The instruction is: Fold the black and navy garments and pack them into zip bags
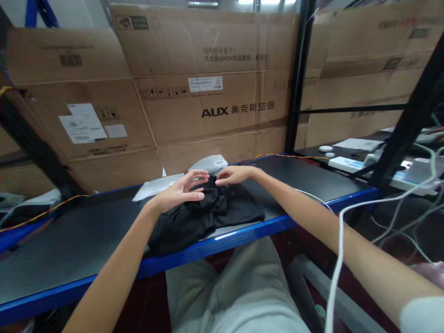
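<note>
A rumpled black cloth [187, 222], perhaps a garment, lies on the dark shelf top near its blue front edge. Over its left part is my left hand [182, 188], fingers spread and thumb apart, holding nothing. My right hand [236, 175] is at the cloth's upper middle, its fingers curled and pinched near a raised black fold; what lies between the fingertips is too small to make out. Behind the hands sit a white plastic packet [209, 163] and, further left, a flat white packet [156, 186].
Tall cardboard panels [215, 134] stand behind the shelf [104, 222]. A black upright post [298, 78] rises at the back right. White cables [340, 249] hang across the right side, near my right forearm. Small white items lie on another surface at right.
</note>
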The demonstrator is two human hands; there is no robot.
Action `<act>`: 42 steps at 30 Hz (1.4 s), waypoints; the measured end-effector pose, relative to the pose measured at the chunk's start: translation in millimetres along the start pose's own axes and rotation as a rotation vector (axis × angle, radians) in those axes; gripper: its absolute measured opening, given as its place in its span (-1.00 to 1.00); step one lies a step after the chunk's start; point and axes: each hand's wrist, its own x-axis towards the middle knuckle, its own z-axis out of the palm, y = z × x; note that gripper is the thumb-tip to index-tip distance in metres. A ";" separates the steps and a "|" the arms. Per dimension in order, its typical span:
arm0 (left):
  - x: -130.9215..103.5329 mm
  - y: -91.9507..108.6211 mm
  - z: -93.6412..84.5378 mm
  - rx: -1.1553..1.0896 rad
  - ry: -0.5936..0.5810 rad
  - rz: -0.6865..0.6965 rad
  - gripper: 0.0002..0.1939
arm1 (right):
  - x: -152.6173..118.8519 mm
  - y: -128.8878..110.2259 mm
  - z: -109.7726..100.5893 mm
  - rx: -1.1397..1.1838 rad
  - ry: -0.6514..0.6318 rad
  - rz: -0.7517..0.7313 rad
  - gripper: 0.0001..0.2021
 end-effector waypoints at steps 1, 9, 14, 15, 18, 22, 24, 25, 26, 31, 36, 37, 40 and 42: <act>-0.1 1.0 2.2 -0.004 -0.017 0.014 -0.37 | 0.0 1.0 0.1 0.008 -0.012 0.012 -0.47; 1.7 -2.6 7.1 0.364 -0.110 -0.022 -0.38 | -1.7 2.7 0.2 0.011 0.039 0.046 -0.44; 4.7 -5.5 5.6 0.555 0.048 -0.061 -0.51 | -0.3 3.5 1.8 0.011 0.031 0.109 -0.35; 5.3 -6.0 4.3 0.580 0.088 -0.075 -0.59 | 0.0 3.7 2.5 0.019 0.025 0.109 -0.33; 6.3 -5.2 2.8 0.606 0.229 -0.060 -0.67 | -0.2 2.5 4.8 0.071 0.037 0.095 -0.23; 5.8 -0.8 14.1 0.427 0.174 0.003 -0.61 | -2.7 -0.8 6.2 0.130 0.154 0.004 0.13; 5.8 0.5 22.0 0.276 0.006 0.045 -0.57 | -2.6 -0.9 6.2 0.082 0.213 -0.120 0.18; 5.9 0.6 24.9 0.214 -0.058 0.065 -0.56 | -1.8 -0.4 6.5 0.046 0.219 -0.173 0.12; 6.1 0.3 26.4 0.172 -0.091 0.080 -0.56 | -0.4 0.3 7.1 0.015 0.206 -0.211 0.01; 5.5 -4.2 16.9 0.369 0.068 0.118 -0.46 | 9.6 0.6 14.3 -0.004 0.145 -0.331 -0.64; 4.4 -5.2 12.9 0.639 0.103 0.039 -0.31 | 5.8 -7.5 13.1 0.047 0.390 -0.282 -0.77; 4.7 -5.0 14.6 0.650 0.089 0.045 -0.36 | 3.7 -9.1 11.5 0.061 0.418 -0.266 -0.72; 5.7 -3.4 21.3 0.686 0.115 0.108 -0.53 | -1.0 -11.3 6.3 0.081 0.398 -0.239 -0.57; 5.7 -1.6 25.8 0.703 0.181 0.159 -0.57 | -2.0 -10.4 2.9 0.075 0.337 -0.213 -0.62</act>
